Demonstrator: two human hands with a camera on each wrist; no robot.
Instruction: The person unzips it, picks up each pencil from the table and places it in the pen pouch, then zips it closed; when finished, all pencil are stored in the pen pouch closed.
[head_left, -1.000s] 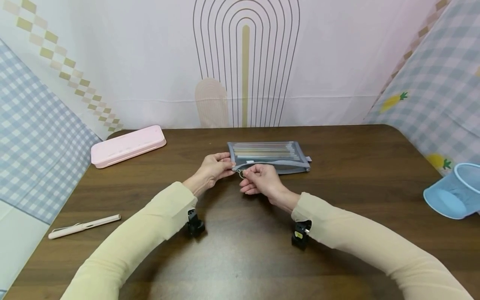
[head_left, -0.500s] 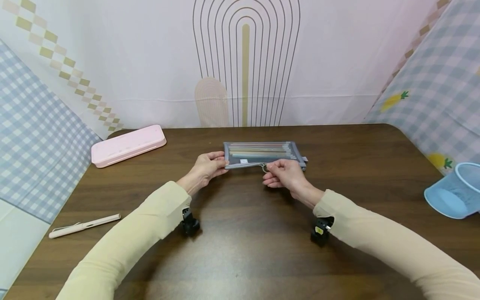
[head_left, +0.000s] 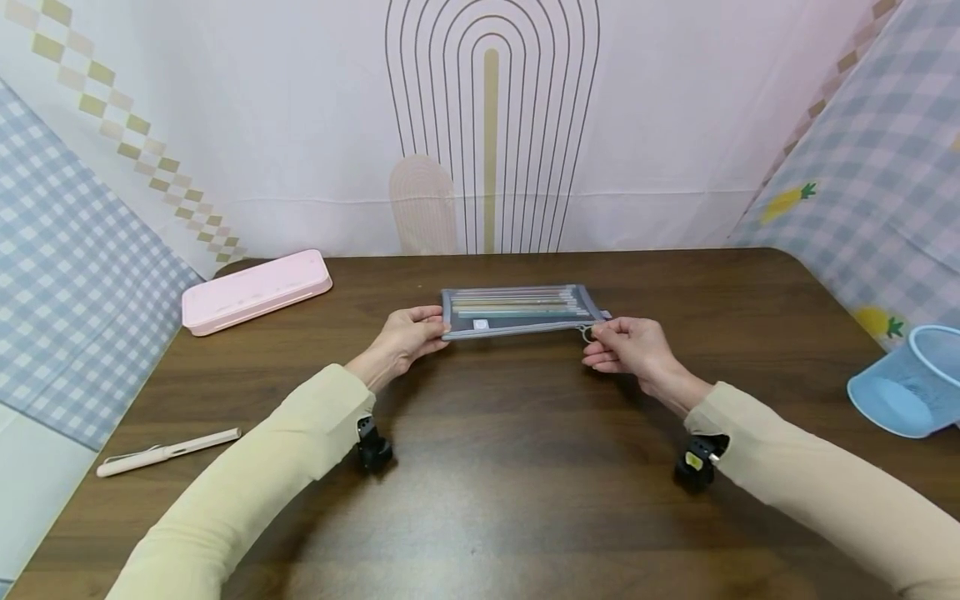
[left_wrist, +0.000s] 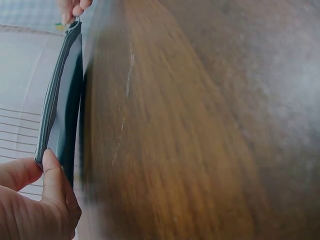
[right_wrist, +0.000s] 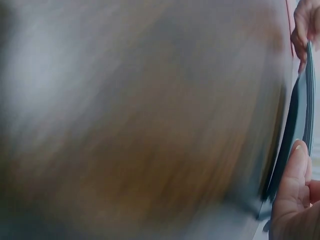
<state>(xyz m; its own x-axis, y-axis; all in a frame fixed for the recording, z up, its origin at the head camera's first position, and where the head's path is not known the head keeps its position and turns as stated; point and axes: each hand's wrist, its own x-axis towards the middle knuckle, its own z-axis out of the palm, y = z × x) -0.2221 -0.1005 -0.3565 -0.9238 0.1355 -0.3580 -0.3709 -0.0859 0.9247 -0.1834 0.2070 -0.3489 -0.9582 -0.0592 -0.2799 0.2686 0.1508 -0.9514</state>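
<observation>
A grey see-through zip pencil pouch with several pencils inside lies near the back of the table, its front edge lifted. At the pouch's left front corner, my left hand pinches the edge between thumb and fingers. My right hand pinches the ring-shaped zipper pull at the right end of the zip, which looks closed along its length. The left wrist view shows the zip edge stretched straight between both hands. In the right wrist view the thumb partly covers the pouch.
A pink case lies at the back left of the wooden table. Nearer on the left is a white pen. A blue mesh cup stands at the right. Fabric hangs behind the table.
My right hand has drawn the zipper pull rightward along the pouch, and the gaping zip has come together. The left hand and pouch have shifted slightly left.
</observation>
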